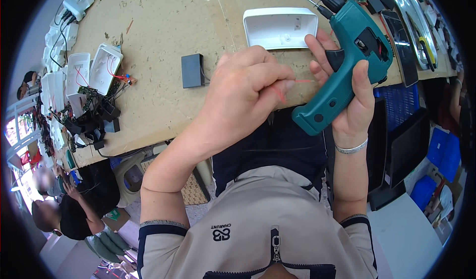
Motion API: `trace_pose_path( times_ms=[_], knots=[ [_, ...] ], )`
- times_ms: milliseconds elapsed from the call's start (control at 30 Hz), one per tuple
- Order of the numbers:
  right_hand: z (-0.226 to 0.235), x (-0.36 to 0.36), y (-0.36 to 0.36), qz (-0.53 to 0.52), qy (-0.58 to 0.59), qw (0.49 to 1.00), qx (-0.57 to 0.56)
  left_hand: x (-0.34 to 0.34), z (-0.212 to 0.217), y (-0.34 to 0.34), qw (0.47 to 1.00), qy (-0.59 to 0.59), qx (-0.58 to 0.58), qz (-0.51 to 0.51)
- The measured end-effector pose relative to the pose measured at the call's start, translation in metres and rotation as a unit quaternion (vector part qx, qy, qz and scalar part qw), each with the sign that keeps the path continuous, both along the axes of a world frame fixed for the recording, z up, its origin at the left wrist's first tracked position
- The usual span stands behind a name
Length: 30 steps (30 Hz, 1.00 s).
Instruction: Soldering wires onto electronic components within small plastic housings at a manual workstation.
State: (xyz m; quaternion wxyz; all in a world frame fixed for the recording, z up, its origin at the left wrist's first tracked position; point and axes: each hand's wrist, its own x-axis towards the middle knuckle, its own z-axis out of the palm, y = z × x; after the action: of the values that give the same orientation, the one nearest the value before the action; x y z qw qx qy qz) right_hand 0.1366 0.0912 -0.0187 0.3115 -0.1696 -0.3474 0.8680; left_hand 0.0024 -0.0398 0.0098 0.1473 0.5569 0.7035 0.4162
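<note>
My right hand [349,95] holds up a teal pistol-grip power tool [342,76] by its handle. The thumb lies over the front and the fingertips show near the black trigger. An opening in the tool's side shows dark inner parts and a bit of red. Just to the left, my left hand [248,93] is closed in a pinch on a thin red wire [281,94], whose end points at the tool. A white plastic housing [280,28], open side up, sits beyond both hands. A small black box [192,71] with a thin lead lies left of my left hand.
Open white housings [105,68] with red wires and black parts crowd the table's [153,41] left side. Black devices [399,46] and a curved clear tray [414,26] lie at the right. A blue crate [402,103] stands below the table; another person [74,204] sits at left.
</note>
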Motion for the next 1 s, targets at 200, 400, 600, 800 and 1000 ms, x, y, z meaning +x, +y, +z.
trace_pose_path(
  times_ms=[200,400,600,800,1000],
  knots=[
    [0.005,-0.002,-0.001,-0.019,-0.021,1.000,0.004,-0.004,0.004,-0.004,0.966,-0.255,-0.033,0.008],
    [0.006,0.001,-0.003,0.013,-0.038,0.999,0.023,0.011,-0.003,0.001,0.993,-0.098,0.020,0.064],
    [0.003,0.000,-0.009,-0.031,-0.005,0.999,-0.024,0.016,-0.016,0.006,0.988,0.070,0.087,0.111],
    [0.005,0.001,-0.008,0.004,-0.025,0.999,0.027,0.017,-0.018,0.010,0.983,0.036,0.121,0.137],
    [0.005,0.001,-0.009,-0.001,-0.024,0.999,0.028,0.020,-0.021,0.012,0.979,0.044,0.123,0.154]
  ],
)
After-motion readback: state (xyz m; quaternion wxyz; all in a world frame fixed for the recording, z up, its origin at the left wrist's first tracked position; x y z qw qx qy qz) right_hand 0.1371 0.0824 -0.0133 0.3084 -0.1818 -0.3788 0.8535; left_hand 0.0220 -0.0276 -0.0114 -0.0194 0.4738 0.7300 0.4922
